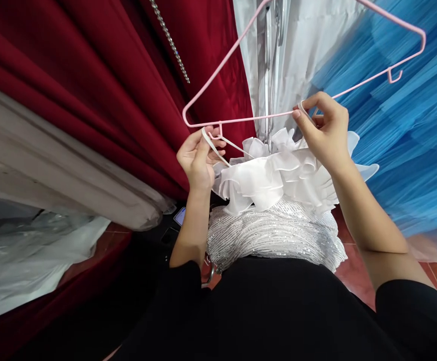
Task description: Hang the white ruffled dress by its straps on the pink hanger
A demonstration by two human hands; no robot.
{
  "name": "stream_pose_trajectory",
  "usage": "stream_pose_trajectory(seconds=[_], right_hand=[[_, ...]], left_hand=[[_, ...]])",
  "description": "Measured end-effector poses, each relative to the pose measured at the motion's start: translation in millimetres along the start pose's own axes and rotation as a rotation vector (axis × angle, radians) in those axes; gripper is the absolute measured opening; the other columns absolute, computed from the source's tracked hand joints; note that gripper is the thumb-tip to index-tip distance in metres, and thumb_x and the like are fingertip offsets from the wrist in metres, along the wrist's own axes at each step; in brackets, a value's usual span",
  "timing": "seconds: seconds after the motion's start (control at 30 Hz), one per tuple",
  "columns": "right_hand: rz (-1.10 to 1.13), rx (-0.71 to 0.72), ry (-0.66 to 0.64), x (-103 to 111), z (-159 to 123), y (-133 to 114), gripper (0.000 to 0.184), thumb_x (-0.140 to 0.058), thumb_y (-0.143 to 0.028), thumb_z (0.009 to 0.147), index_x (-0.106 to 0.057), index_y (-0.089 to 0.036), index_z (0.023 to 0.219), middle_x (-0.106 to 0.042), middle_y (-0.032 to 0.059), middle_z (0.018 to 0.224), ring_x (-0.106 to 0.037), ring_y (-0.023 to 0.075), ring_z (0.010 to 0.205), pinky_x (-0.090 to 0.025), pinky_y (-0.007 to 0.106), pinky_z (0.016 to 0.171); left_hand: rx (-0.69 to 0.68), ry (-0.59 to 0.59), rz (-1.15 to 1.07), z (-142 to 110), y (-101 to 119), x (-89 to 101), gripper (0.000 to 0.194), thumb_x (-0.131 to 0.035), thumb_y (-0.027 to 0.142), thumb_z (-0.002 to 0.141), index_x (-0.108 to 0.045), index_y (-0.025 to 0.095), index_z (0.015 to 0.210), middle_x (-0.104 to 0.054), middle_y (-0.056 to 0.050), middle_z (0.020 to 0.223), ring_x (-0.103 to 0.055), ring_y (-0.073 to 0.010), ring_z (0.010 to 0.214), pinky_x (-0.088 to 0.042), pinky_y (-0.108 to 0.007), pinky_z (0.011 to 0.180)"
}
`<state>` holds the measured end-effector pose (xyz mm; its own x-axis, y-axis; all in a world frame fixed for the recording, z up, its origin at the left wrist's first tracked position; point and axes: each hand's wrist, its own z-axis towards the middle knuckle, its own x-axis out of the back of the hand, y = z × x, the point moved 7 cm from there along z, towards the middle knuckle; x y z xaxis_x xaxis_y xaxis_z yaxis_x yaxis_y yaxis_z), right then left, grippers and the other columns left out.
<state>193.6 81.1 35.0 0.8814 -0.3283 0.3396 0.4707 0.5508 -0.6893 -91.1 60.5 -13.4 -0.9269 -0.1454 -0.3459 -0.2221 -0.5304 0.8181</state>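
Observation:
A pink clothes hanger hangs in front of me, its top cut off by the frame edge. Below it is a white dress with a ruffled top and a sequined body. My left hand has a thin white strap loop of the dress over its thumb, beside the hanger's left small hook; the strap also runs close to that hook. With thumb and fingers pinched, my right hand grips another white strap at the hanger's lower bar, left of the right small hook.
Dark red cloth drapes on the left, with a beaded strand before it. Blue tulle fills the right side, and white fabric hangs behind metal poles. A lit phone lies low on the left.

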Motion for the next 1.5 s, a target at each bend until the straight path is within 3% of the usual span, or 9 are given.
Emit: stream_pose_trajectory(seconds=[0.23, 0.4, 0.47, 0.53, 0.67, 0.83, 1.13, 1.37, 1.5], right_hand=[[0.052, 0.038, 0.001, -14, -7, -11, 0.028, -0.061, -0.052, 0.087, -0.059, -0.024, 0.087, -0.061, 0.0005, 0.087, -0.048, 0.0106, 0.064, -0.043, 0.028, 0.056], [0.068, 0.051, 0.012, -20, -9, -18, 0.018, -0.061, -0.042, 0.089, -0.06, -0.024, 0.089, -0.06, 0.0007, 0.088, -0.05, 0.0107, 0.065, -0.045, 0.026, 0.054], [0.077, 0.042, 0.01, -25, -9, -24, 0.016, -0.062, -0.04, 0.089, -0.06, -0.024, 0.088, -0.06, 0.0009, 0.089, -0.049, 0.0107, 0.065, -0.045, 0.026, 0.054], [0.086, 0.031, 0.008, -30, -9, -31, 0.015, -0.062, -0.039, 0.089, -0.059, -0.024, 0.088, -0.06, 0.001, 0.089, -0.049, 0.0108, 0.065, -0.046, 0.026, 0.054], [0.114, 0.034, 0.007, -33, -11, -37, 0.012, -0.06, -0.037, 0.09, -0.06, -0.025, 0.091, -0.061, 0.0009, 0.091, -0.052, 0.011, 0.068, -0.046, 0.025, 0.056], [0.24, 0.029, -0.032, -23, -15, -24, 0.014, -0.054, -0.027, 0.092, -0.067, -0.026, 0.097, -0.066, 0.001, 0.102, -0.056, 0.0097, 0.066, -0.048, 0.026, 0.055], [0.28, 0.199, 0.999, 107, -36, 20, 0.014, -0.051, -0.012, 0.085, -0.061, -0.021, 0.088, -0.059, 0.0021, 0.088, -0.061, 0.0124, 0.079, -0.052, 0.032, 0.077], [0.36, 0.033, 0.771, 104, -15, 35, 0.008, -0.048, -0.021, 0.089, -0.051, -0.019, 0.082, -0.054, 0.0011, 0.077, -0.059, 0.0108, 0.067, -0.053, 0.033, 0.071], [0.261, 0.073, 0.773, 109, -16, 23, 0.022, -0.047, -0.001, 0.072, -0.045, -0.023, 0.075, -0.045, -0.0017, 0.072, -0.05, 0.0104, 0.062, -0.05, 0.03, 0.062]], left_hand=[[0.001, 0.04, -0.051, 21, 3, -0.4, 0.01, -0.066, 0.026, 0.081, -0.056, 0.022, 0.082, -0.056, 0.002, 0.069, -0.057, -0.0091, 0.059, -0.039, -0.02, 0.044], [-0.588, 0.363, 0.006, -5, 50, 8.0, 0.012, -0.062, 0.013, 0.079, -0.055, 0.022, 0.083, -0.044, 0.0, 0.081, -0.051, -0.0135, 0.075, -0.041, -0.029, 0.063], [-0.68, 0.255, 0.137, -17, 72, -19.7, 0.005, -0.059, 0.02, 0.084, -0.058, 0.025, 0.082, -0.047, -0.003, 0.082, -0.051, -0.0197, 0.084, -0.045, -0.037, 0.078], [-0.619, -0.065, 0.382, -17, 77, -64.2, 0.011, -0.052, 0.028, 0.092, -0.062, 0.028, 0.096, -0.059, -0.005, 0.097, -0.056, -0.0232, 0.099, -0.046, -0.041, 0.092], [-0.515, -0.475, 0.775, -13, 46, -118.7, 0.026, -0.044, 0.038, 0.097, -0.059, 0.028, 0.116, -0.064, -0.006, 0.12, -0.049, -0.0267, 0.126, -0.028, -0.046, 0.115], [-0.412, -0.508, 0.947, -1, 13, -118.0, 0.033, -0.034, 0.04, 0.1, -0.062, 0.026, 0.109, -0.067, -0.006, 0.106, -0.057, -0.0276, 0.111, -0.032, -0.048, 0.107], [-0.419, -0.525, 0.996, 1, 35, -111.9, 0.028, -0.041, 0.038, 0.099, -0.065, 0.023, 0.097, -0.067, -0.005, 0.093, -0.059, -0.0263, 0.097, -0.037, -0.047, 0.1], [-0.407, -0.534, 1.025, -2, 40, -114.4, 0.019, -0.045, 0.031, 0.098, -0.063, 0.024, 0.096, -0.067, -0.005, 0.092, -0.06, -0.0258, 0.095, -0.039, -0.046, 0.097], [-0.415, -0.523, 1.037, -1, 39, -112.1, 0.02, -0.044, 0.032, 0.098, -0.062, 0.024, 0.096, -0.067, -0.005, 0.093, -0.059, -0.0257, 0.096, -0.038, -0.046, 0.097]])
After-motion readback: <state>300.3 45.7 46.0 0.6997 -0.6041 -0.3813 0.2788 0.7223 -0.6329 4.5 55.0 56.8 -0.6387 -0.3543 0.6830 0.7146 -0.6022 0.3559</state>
